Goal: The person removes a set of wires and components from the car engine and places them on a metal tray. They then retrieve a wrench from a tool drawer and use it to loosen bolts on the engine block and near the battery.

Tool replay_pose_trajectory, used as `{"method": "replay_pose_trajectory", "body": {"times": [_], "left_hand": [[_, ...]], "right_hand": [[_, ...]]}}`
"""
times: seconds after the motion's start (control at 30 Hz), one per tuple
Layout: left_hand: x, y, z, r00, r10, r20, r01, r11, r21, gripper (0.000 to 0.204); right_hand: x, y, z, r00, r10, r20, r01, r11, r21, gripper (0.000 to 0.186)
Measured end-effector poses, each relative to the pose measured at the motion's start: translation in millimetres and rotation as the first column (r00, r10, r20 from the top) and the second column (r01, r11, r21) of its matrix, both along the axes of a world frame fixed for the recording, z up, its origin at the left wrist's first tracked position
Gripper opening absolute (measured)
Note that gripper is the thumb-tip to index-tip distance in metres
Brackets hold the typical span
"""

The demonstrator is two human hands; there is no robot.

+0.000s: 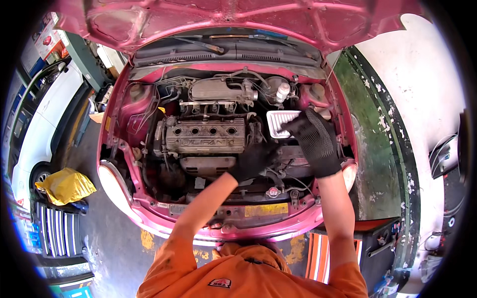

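Observation:
A white pleated air filter (282,118), roughly rectangular, is at the right of the open engine bay. My right hand (316,144), in a black knit glove, grips its right edge, with the fingers lapping over the pleats. My left hand (254,161), gloved in black as well, reaches in lower down, between the engine and a dark box (295,154). Its fingertips blend into the dark parts, so what they touch is hidden. Left of it lies the engine's valve cover (203,139) with a row of round holes along it.
Overhead the pink hood (218,20) is raised. A white-capped fluid reservoir (282,92) stands behind the filter. The radiator cap (273,192) sits near the front edge. An orange-and-black tool cabinet (357,248) stands at right; a yellow bag (67,186) and a white car (47,114) are at left.

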State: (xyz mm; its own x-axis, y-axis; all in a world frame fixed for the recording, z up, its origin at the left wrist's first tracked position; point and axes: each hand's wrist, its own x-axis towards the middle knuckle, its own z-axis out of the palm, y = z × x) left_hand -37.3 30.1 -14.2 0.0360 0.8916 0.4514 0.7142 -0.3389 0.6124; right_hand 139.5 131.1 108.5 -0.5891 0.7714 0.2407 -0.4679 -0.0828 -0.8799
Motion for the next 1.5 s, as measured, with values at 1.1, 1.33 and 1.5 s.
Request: {"method": "replay_pose_trajectory", "body": {"times": [1.1,1.33,1.5], "left_hand": [[-141,213,-119,0.954,-0.055,0.294,0.122,0.969,-0.216,0.019],[-149,201,-115,0.953,-0.13,0.273,0.187,0.963,-0.194,0.025],[-138,216,-118,0.944,-0.066,0.323,0.169,0.939,-0.301,0.03]], "right_hand": [[-196,168,-152,0.946,-0.309,0.099,0.295,0.946,0.134,0.026],[-195,131,-135,0.943,-0.318,0.096,0.317,0.948,0.027,0.023],[-192,168,-146,0.915,-0.403,-0.016,0.386,0.887,-0.253,0.018]]}}
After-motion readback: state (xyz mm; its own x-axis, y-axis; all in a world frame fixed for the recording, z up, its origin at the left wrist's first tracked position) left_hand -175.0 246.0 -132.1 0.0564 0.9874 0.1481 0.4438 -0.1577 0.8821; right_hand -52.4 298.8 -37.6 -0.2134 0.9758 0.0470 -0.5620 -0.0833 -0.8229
